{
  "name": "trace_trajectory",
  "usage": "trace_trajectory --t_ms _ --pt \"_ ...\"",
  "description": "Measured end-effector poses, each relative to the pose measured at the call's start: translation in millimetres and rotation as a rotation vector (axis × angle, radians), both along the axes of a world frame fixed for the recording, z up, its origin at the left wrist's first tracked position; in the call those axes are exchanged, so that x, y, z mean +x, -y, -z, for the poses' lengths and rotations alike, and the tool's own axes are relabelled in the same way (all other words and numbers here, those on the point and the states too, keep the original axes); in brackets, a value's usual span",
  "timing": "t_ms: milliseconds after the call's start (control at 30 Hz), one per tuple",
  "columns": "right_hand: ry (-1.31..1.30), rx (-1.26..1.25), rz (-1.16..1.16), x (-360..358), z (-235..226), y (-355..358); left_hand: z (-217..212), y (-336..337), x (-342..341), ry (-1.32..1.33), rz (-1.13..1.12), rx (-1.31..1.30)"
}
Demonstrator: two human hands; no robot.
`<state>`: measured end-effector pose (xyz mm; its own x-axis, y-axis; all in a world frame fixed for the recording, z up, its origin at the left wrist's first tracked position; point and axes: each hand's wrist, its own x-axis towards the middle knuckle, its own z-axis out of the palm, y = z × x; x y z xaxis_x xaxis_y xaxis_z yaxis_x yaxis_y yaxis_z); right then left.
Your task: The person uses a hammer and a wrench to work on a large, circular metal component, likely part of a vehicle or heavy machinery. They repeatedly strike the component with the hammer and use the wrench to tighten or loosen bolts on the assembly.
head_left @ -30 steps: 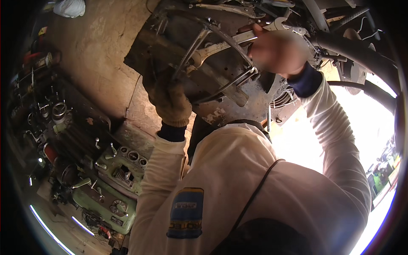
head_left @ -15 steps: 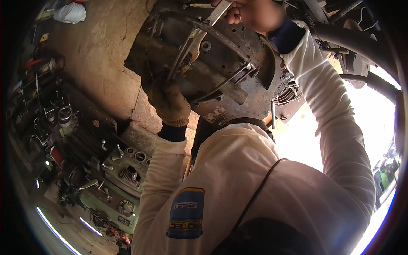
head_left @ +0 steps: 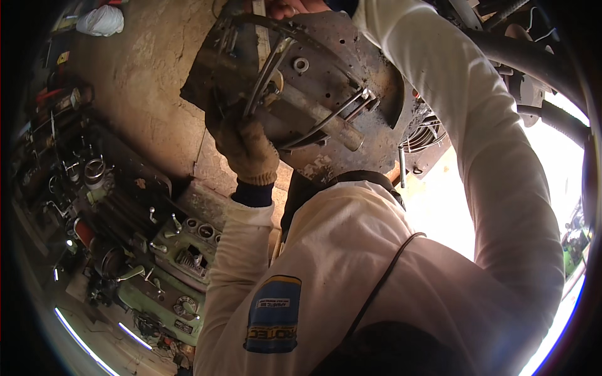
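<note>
Left hand [head_left: 246,147], in a tan work glove, is raised in front of the chest with the forearm near vertical and the cream sleeve running down from the wrist. Its fingers are closed around the lower left edge of a dark, rusted metal housing [head_left: 326,75] held at upper centre of the view. A grey cylindrical shaft [head_left: 320,119] and thin wire clips cross the housing face. Right arm reaches up and over the housing; the right hand [head_left: 285,7] is cut off at the top edge, finger state cannot be determined. A green machine [head_left: 169,276] lies below left.
</note>
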<state>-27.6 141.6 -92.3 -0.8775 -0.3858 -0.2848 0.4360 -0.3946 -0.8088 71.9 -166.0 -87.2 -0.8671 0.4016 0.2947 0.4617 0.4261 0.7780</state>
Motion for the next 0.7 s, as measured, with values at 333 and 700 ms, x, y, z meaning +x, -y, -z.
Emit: trace_trajectory --t_ms 333,700 --pt "0.186 0.038 0.717 183 -45 25 -7 -9 -4 -0.203 0.069 -0.057" --pt "0.089 0.020 0.575 116 -19 -12 -7 -6 2 -0.101 0.010 -0.057"
